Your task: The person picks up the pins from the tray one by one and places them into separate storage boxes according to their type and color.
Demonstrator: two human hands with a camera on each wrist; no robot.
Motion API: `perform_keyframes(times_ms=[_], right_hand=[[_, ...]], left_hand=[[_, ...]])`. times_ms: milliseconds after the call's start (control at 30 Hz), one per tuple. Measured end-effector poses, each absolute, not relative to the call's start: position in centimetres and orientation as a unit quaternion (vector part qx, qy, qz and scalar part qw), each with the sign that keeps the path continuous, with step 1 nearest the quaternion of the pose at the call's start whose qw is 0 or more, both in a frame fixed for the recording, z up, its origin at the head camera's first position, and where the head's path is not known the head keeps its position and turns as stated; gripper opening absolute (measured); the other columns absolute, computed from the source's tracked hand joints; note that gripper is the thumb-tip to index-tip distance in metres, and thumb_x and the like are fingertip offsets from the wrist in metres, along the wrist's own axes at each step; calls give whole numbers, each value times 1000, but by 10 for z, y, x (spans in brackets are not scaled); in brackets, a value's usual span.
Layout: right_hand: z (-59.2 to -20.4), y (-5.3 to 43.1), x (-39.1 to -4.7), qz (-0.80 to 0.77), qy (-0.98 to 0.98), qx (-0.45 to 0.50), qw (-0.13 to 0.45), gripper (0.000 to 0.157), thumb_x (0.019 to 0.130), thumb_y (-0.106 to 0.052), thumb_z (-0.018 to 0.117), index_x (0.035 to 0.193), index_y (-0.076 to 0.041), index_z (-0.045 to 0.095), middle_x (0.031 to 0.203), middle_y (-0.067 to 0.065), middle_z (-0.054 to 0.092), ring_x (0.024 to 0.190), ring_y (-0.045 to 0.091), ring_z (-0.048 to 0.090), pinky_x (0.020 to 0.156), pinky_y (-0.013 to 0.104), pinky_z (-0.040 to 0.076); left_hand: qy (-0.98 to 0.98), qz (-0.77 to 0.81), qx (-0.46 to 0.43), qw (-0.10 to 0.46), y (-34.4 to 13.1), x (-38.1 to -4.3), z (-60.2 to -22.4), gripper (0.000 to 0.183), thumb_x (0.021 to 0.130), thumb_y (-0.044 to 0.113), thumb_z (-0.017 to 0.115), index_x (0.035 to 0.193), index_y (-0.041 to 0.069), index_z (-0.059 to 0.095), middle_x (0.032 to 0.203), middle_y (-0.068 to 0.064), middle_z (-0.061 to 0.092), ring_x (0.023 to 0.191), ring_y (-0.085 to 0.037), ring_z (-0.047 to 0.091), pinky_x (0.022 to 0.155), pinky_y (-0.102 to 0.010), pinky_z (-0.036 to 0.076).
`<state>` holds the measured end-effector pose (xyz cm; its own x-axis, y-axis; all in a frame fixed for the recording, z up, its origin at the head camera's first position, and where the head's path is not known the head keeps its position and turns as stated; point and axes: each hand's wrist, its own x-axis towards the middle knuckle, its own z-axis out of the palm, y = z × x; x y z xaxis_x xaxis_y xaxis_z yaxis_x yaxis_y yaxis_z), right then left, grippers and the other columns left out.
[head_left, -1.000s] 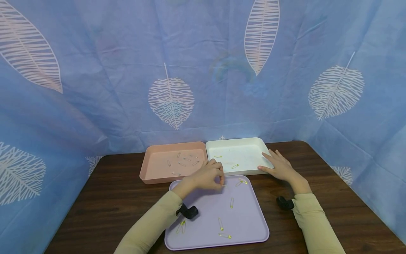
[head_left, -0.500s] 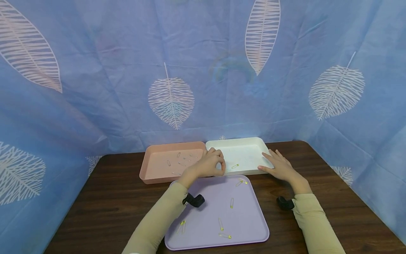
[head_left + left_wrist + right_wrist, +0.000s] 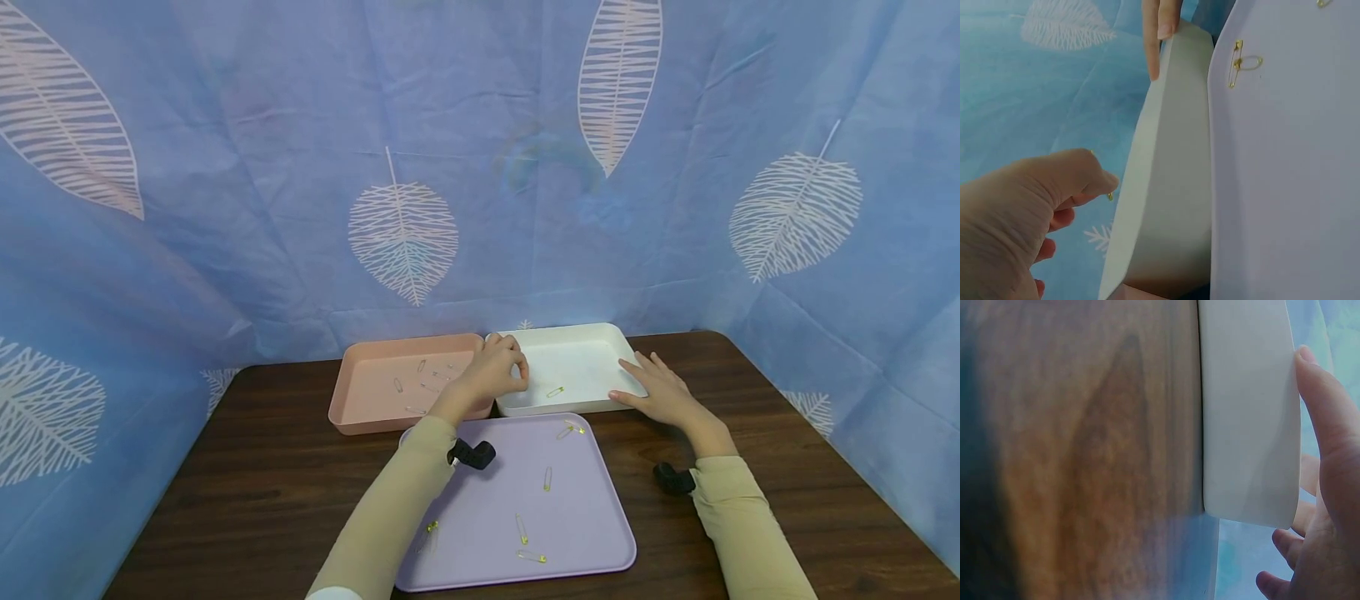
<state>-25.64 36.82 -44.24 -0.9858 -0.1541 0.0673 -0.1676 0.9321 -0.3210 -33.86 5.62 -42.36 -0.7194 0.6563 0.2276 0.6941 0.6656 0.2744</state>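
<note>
Head view: the left hand pinches a safety pin, seemingly above the left end of the white tray, beside the pink tray. Right hand, fingers spread, touches the white tray's right rim. A loose pinch could drop the pin among the wrong, silver pins. It looks small, gold-coloured, mostly hidden by fingertips.

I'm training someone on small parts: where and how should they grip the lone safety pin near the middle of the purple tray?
Probably pinch the safety pin by its yellowish head, coming from above and squeezing from left and right. It lies flat on the purple tray, head toward the person, and that head looks broader than the rest.
</note>
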Motion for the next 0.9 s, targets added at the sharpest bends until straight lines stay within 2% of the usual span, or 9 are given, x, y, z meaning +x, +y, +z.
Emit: perform_keyframes(times_ms=[267, 900], right_hand=[[-442, 368, -256, 163, -983, 84, 24, 80, 92, -52, 59, 149, -1, 36, 155, 35, 18, 142, 57, 11, 105, 78, 16], [-443, 369, -258, 166, -983, 78, 14, 81, 92, -54, 59, 150, -3, 35, 156, 34, 17, 143, 56, 10, 105, 78, 16]], left_hand=[[-928, -157, -333, 61, 61, -347, -428, 9, 84, 27, 71, 76, 29, 68, 102, 6, 52, 99, -17, 39, 91, -42, 26], [-940, -137, -300, 83, 64, -353, -438, 9, 89, 31, 69, 81, 29, 72, 100, 5, 55, 94, -17, 39, 83, -37, 23]])
